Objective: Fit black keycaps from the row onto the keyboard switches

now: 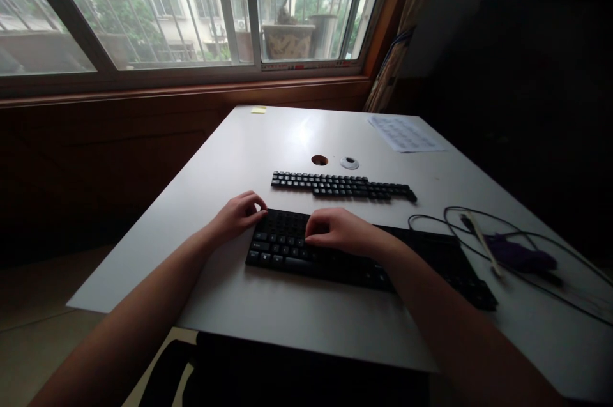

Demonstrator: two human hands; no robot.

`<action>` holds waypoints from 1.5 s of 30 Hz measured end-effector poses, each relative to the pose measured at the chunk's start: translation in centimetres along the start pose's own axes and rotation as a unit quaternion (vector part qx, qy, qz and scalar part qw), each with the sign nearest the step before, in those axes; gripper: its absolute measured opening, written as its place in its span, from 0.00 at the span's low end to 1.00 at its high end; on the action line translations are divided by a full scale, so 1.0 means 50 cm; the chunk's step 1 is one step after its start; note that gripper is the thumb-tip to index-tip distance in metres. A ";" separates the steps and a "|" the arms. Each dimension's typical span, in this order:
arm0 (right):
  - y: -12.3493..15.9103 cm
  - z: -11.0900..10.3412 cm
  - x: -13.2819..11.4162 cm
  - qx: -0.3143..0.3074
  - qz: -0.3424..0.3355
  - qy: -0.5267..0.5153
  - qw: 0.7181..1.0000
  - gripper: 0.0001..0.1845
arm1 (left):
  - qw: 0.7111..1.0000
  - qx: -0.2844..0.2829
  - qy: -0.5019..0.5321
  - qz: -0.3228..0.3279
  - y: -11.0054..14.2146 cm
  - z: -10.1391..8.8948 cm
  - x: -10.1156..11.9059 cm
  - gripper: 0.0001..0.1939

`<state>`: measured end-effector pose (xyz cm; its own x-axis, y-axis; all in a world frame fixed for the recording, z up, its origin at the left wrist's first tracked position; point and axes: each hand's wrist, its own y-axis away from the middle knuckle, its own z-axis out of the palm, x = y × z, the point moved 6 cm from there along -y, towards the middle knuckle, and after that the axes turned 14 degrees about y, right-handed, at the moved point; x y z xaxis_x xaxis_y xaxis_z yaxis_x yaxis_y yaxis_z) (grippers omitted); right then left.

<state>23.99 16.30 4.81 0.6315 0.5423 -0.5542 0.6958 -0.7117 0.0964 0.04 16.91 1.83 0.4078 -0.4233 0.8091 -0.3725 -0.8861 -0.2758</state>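
Note:
A black keyboard (292,264) lies across the table in front of me. Keycaps fill its lower left rows, while its upper rows and right end look bare and dark. At its upper left corner is my left hand (239,212), thumb and fingertips closed together on the edge. My right hand (338,228) is over the keyboard's middle, fingers curled into a pinch at the keys. Whatever is between those fingertips is too small to make out. Just behind the keyboard, loose black keycaps (340,184) lie lined up in several rows.
The white table (205,170) has a round cable hole (320,160) with a ring-shaped cover (349,163) beside it. Printed sheets (405,133) lie at the back right, a yellow note (258,110) at the back left. On the right are a looped cable (445,218), a purple cloth-like item (522,255) and a thin pale stick (484,244).

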 end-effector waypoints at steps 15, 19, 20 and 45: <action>0.002 0.000 -0.004 -0.025 -0.027 0.030 0.999 0.05 | 1.000 0.001 0.001 0.004 0.002 0.000 0.007 0.08; 0.000 0.006 0.006 -0.048 -0.006 0.019 0.999 0.10 | 1.000 -0.002 0.002 0.000 0.002 0.001 0.005 0.07; 0.000 0.007 0.007 -0.051 -0.002 0.016 0.999 0.10 | 1.000 -0.002 0.001 0.000 0.002 0.001 0.005 0.07; -0.002 0.003 0.043 -0.013 -0.001 0.090 0.996 0.36 | 1.000 0.004 -0.010 0.005 0.003 0.001 0.008 0.06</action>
<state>25.22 17.44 3.48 0.6791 0.6168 -0.3980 0.7044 -0.7001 0.1170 0.17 16.58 2.09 0.4209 -0.4349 0.7961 -0.3693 -0.8837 -0.2875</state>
